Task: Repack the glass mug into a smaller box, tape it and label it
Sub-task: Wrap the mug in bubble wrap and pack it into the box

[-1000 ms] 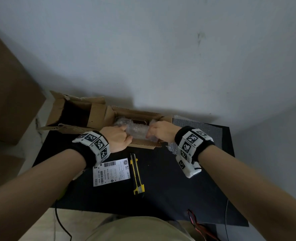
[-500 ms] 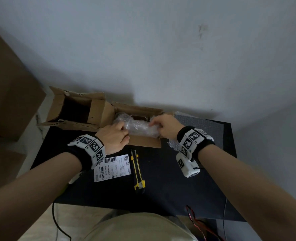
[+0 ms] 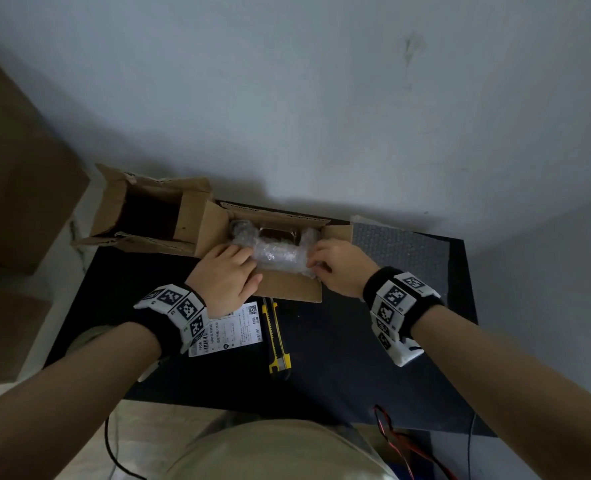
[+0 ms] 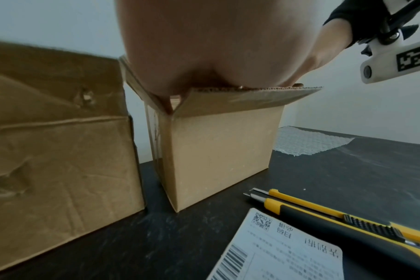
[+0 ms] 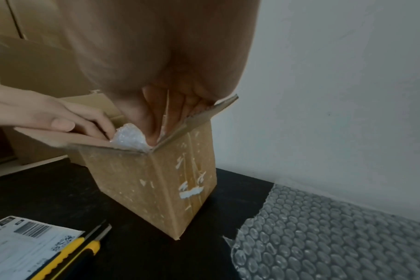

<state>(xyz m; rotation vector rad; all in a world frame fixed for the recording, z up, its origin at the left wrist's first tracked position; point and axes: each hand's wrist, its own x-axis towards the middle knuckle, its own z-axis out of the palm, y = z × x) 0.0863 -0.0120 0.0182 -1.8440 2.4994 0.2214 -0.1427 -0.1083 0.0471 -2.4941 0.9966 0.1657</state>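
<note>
The small open cardboard box point(image 3: 287, 289) stands on the black table point(image 3: 339, 358). Inside it lies the mug as a bubble-wrapped bundle point(image 3: 280, 252), whose glass I cannot see. My left hand point(image 3: 245, 258) holds the bundle's left end, fingers curled over it and thumb on the front flap. Reaching into the box from the right, my right hand point(image 3: 316, 265) grips the bundle's other end. From the right wrist view, a corner of the bundle point(image 5: 130, 138) pokes out at the box point(image 5: 151, 181) corner between my left hand point(image 5: 91, 125) and right hand point(image 5: 165, 113).
A larger open box point(image 3: 141, 216) stands touching the small one on the left. A printed shipping label point(image 3: 231, 330) and a yellow utility knife point(image 3: 276, 337) lie in front. A loose bubble wrap sheet point(image 3: 401, 251) covers the table's back right. Red wires point(image 3: 401, 441) hang off the near edge.
Both hands have carried the bubble-wrapped bundle from the box's opening down into the small box. They still hold its two ends.
</note>
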